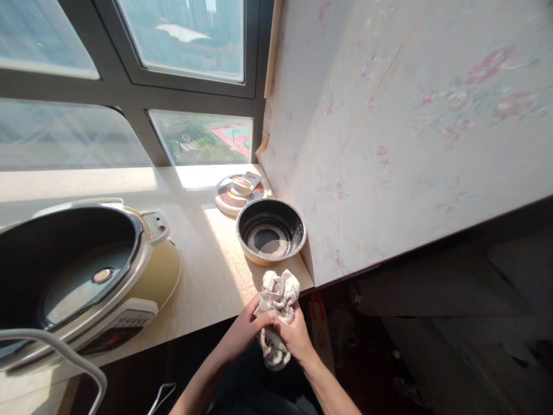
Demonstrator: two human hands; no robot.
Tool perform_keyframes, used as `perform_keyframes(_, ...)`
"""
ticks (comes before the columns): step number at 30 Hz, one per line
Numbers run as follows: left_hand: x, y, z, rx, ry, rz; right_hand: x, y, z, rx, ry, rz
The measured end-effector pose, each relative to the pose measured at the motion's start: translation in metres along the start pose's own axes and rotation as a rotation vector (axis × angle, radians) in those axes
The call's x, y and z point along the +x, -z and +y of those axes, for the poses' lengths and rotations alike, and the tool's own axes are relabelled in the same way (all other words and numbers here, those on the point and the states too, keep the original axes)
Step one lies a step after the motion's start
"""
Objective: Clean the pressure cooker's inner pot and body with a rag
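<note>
Nearest to us, at the front edge of the counter point(201, 282), a crumpled, stained white cloth point(280, 294) is held between both hands. The left hand point(250, 328) closes its grip on the cloth from one side, and the right hand point(296, 333) does likewise from the other, the thumbs lying over the folds. One end of the cloth rises above the hands and the other hangs below them. We cannot tell whether the cloth touches the counter.

To the left we note a large cream cooker point(169, 271), open at the top, with a dark interior and a control panel point(118, 334) on its front. Just beyond the cloth, and apart from it, stands a round inner pot point(257, 255), upright, dark inside and pale outside. Behind the pot we find a round lid point(227, 203), lying with its knob upward; whether the two touch is unclear.

To the right we see a wall point(410, 144) papered with pink flowers. Farthest off, beyond a grey window frame point(203, 95), we make out trees point(209, 151).
</note>
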State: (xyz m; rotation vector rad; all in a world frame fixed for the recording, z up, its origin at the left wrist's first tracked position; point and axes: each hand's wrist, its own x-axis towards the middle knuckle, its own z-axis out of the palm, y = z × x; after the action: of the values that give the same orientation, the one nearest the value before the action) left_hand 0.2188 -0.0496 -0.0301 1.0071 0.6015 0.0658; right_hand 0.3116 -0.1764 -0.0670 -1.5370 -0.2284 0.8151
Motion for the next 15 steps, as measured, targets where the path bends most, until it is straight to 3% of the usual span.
perform_keyframes(2,0.007,0.003,0.009,0.021,-0.014,0.067,-0.001,0.012,0.000,0.017,0.035,0.088)
perform_keyframes(6,0.026,0.013,0.026,-0.072,-0.098,0.405,0.009,0.044,0.006,0.012,0.087,0.288)
perform_keyframes(9,0.042,0.013,0.041,-0.218,-0.193,0.574,0.021,0.065,0.011,-0.034,0.103,0.361)
perform_keyframes(12,0.062,0.011,0.057,-0.227,-0.187,0.651,0.031,0.071,0.013,-0.073,0.119,0.368)
perform_keyframes(15,0.086,0.012,0.067,-0.255,-0.168,0.615,0.037,0.063,0.013,-0.060,0.111,0.324)
